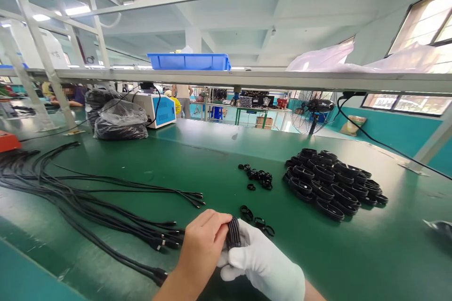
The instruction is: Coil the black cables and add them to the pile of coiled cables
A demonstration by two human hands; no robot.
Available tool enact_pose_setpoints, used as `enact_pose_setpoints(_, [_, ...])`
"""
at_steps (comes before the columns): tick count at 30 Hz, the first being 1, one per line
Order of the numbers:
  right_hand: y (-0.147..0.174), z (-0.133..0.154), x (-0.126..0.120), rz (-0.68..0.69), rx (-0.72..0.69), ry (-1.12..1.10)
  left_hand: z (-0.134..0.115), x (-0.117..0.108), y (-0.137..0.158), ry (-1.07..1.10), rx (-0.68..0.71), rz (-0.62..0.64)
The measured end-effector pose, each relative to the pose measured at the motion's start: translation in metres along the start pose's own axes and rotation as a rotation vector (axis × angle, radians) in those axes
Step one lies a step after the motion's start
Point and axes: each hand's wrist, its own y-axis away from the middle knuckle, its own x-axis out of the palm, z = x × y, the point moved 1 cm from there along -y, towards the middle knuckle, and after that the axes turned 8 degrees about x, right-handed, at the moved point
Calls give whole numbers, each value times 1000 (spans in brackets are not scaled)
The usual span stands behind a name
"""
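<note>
Coiled cable (233,233) held between both hands (204,241) (260,257).

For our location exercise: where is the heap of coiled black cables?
In the head view's right half, that heap lies on the green tabletop, right of small black rings.

Coiled black cable (233,233), tightly bundled, held upright

1. Long, thin black cables (109,214) lie on the left of the flat green tabletop (197,160).
2. Small, round black rings (263,176) lie between them and heaped oval black cable coils (332,183) on the right.
3. Behind the cables, a bulging clear plastic bag (122,117) sits left of a boxy white-and-blue machine (162,109).
</note>
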Motion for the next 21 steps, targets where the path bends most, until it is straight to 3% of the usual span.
enact_pose_setpoints(3, [1,0,1,-7,6,0,2,-1,-5,70,-100,91])
enact_pose_setpoints(9, [1,2,-1,15,-4,-43,6,1,-10,152,-167,164])
enact_pose_setpoints(13, [0,0,-6,-42,-26,-79,4,-7,-10,258,-509,224])
enact_pose_setpoints(16, [0,1,-5,-103,-6,28,-3,-12,-7,516,-756,315])
enact_pose_setpoints(21, [-1,3,1,-102,8,129,-10,-6,-1,815,-846,304])
